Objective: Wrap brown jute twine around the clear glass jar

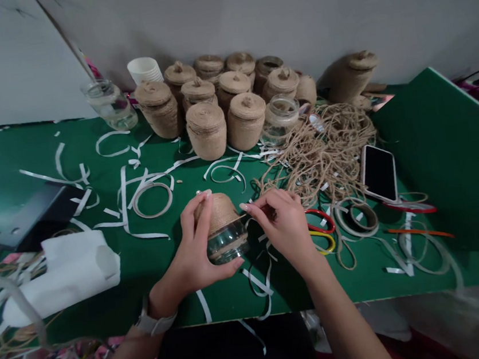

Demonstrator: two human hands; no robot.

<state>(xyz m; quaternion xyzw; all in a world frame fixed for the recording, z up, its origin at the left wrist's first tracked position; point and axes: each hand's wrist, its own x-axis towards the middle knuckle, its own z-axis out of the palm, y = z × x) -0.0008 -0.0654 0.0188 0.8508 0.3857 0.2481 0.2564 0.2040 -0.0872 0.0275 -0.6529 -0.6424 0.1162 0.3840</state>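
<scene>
My left hand is wrapped round a glass jar lying on its side over the green table. Jute twine covers the jar's far half; the near half is bare glass. My right hand is closed in a pinch just right of the jar, on a strand of twine that I can barely make out. A loose heap of jute twine lies beyond the right hand.
Several twine-covered lidded jars stand at the back, with bare glass jars and a white cup. A phone, bangles, tape rolls, white paper strips and a white cloth litter the table.
</scene>
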